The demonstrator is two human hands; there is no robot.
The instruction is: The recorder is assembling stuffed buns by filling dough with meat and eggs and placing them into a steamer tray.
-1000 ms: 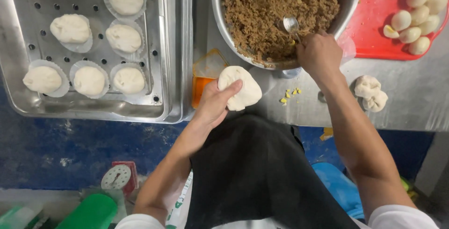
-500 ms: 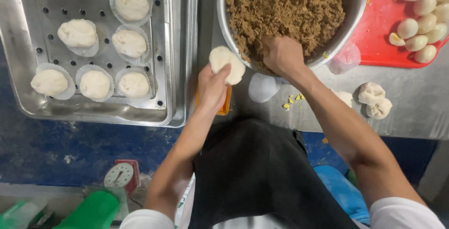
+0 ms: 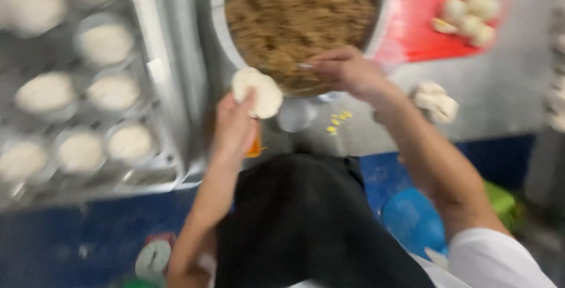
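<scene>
- Pale dough, a flat round (image 3: 256,91), lies in the left hand (image 3: 234,124), cupped by the fingers at the near rim of the metal bowl (image 3: 376,35); a second ago it was held lower, off the bowl.
- Right hand (image 3: 347,71) has come back from deep in the brown filling (image 3: 297,14) to the rim beside the dough, its grip pinching a small spoon (image 3: 306,65) (blurred, so load unclear).
- Judged from that, filling is about to meet dough.
- Left of the grip: a steel tray (image 3: 156,64) of white buns in paper cups.
- Right: a red tray (image 3: 421,20) of dough balls.
- Below, a dial scale (image 3: 154,258), markings unreadable.
</scene>
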